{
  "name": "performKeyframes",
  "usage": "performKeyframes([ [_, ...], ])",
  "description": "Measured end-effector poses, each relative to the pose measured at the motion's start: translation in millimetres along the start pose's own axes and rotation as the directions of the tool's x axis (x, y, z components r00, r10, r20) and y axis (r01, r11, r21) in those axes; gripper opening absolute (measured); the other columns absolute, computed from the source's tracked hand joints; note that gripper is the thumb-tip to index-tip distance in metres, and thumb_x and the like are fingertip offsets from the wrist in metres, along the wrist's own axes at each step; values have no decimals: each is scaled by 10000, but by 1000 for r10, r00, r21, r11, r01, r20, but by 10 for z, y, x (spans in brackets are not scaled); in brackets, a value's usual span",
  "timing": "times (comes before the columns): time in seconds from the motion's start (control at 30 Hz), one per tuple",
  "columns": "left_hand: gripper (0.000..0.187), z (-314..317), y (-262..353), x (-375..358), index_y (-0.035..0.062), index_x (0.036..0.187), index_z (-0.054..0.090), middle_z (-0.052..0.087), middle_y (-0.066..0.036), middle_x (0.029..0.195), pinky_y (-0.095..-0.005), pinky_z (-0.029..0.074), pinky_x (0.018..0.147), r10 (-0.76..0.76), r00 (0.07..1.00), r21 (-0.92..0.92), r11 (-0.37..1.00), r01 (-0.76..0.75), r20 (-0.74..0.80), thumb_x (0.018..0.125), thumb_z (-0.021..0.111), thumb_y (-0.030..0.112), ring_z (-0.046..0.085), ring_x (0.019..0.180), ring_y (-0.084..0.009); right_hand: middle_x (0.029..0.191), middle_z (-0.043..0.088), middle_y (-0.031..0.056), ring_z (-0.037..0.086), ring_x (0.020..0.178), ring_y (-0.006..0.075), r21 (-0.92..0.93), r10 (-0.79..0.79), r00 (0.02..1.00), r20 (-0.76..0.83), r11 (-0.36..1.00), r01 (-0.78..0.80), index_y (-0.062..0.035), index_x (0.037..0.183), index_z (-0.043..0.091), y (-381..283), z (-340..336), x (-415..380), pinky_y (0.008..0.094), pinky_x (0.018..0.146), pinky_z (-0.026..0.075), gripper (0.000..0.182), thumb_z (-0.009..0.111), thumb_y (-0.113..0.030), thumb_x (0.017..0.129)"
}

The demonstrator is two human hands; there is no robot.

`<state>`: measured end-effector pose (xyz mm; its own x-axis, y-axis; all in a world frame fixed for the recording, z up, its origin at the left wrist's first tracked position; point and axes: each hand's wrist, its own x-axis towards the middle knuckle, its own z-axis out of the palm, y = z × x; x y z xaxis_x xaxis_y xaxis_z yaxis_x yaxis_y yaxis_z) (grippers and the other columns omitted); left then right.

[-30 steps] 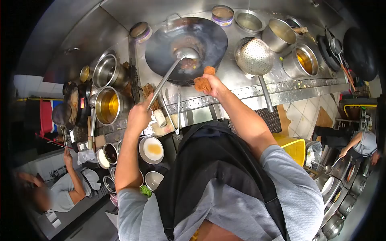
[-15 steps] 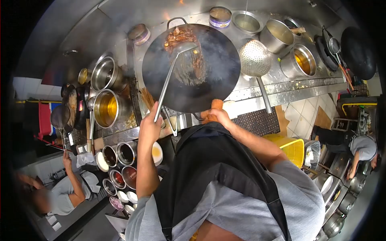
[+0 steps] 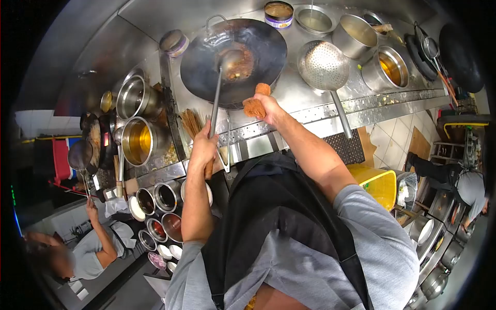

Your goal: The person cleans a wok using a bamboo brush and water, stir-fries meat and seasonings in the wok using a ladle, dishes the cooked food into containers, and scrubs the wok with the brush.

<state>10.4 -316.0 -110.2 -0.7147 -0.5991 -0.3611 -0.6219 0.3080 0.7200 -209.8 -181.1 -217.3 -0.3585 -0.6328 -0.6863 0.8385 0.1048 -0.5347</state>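
Observation:
My left hand (image 3: pixel 204 147) is closed round the handle of a long metal ladle (image 3: pixel 217 95), whose bowl rests in the food in the wok. Browned food (image 3: pixel 242 66) lies in the middle of the large dark wok (image 3: pixel 199 64). With my right hand (image 3: pixel 268 108) I grip an orange-brown cloth (image 3: pixel 254 107) at the wok's near right rim; the wok's handle there is hidden. To the right of the wok lies a perforated strainer (image 3: pixel 324 65) with a long handle.
Pots of yellow oil (image 3: pixel 138 140) (image 3: pixel 385 67) stand left and right. Sauce containers (image 3: pixel 165 197) are at lower left, a bamboo brush (image 3: pixel 192 123) beside the wok, and a yellow bin (image 3: pixel 380 186) at right. One person (image 3: pixel 98 248) works at left, another (image 3: pixel 470 186) at far right.
The wok has shifted away from me and tilted, with the cloth and my right hand moving forward. The food has gathered lower in the wok, and the smoke has thinned. The ladle has turned more upright.

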Motion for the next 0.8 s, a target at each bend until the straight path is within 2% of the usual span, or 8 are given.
performKeyframes([
  [0.1,608,-81,194,62,16,1467,406,671,-120,849,-335,504,548,-109,988,62,993,103,112,899,609,98,614,597,-191,1043,706,49,679,834,195,-28,-1,1000,-4,1000,1,-104,1112,638,-44,14,-93,298,518,446,300,555,-302,902],
  [0.17,611,93,-178,421,37,1451,430,700,-236,1014,-401,535,773,413,905,380,857,-349,-98,880,629,129,697,864,-363,1039,705,49,680,837,197,-19,10,1000,4,1000,-10,-107,1105,638,-43,6,-73,297,516,446,292,563,-300,898],
  [0.2,605,80,168,365,69,1438,452,624,-306,1146,-421,475,943,118,990,301,949,-92,-70,867,636,146,611,1095,-435,1035,703,49,681,839,200,-10,16,1000,11,1000,-16,-110,1097,638,-48,-4,-58,295,515,445,285,572,-298,894],
  [0.4,600,-346,302,36,106,1423,482,637,-299,1088,-463,503,879,215,976,402,892,-205,22,840,623,90,631,1011,-451,946,674,53,664,744,208,-6,19,1000,-19,1000,-19,-113,1086,591,-46,-92,52,340,494,457,305,626,-302,850],
  [0.47,619,-588,445,-392,110,1436,470,624,-291,1156,-437,491,916,164,984,507,844,-174,64,842,637,62,618,1083,-428,954,670,60,676,753,224,39,-12,999,-35,999,13,-110,1097,579,-116,21,-296,349,490,463,310,624,-296,853],
  [0.53,636,-880,512,-790,120,1446,460,618,-287,1187,-421,475,948,100,987,413,899,-143,124,845,652,43,602,1134,-412,943,667,73,701,787,257,173,-65,995,-79,982,78,-108,1103,552,-51,159,-563,360,488,468,308,617,-276,854],
  [0.63,646,-1136,553,-944,104,1451,449,609,-285,1211,-415,470,958,-61,962,309,951,-26,268,845,662,40,590,1155,-409,1057,686,86,681,872,218,61,47,989,-142,997,-39,-119,1104,570,-168,340,-929,309,514,427,278,583,-287,883],
  [0.8,597,-511,218,-569,54,1416,477,627,-300,1116,-474,494,885,217,973,465,856,-226,72,840,636,56,616,1031,-450,1035,684,103,685,909,242,95,-1,1000,-30,995,3,-67,1127,594,268,231,-883,376,637,525,312,599,-241,868],
])
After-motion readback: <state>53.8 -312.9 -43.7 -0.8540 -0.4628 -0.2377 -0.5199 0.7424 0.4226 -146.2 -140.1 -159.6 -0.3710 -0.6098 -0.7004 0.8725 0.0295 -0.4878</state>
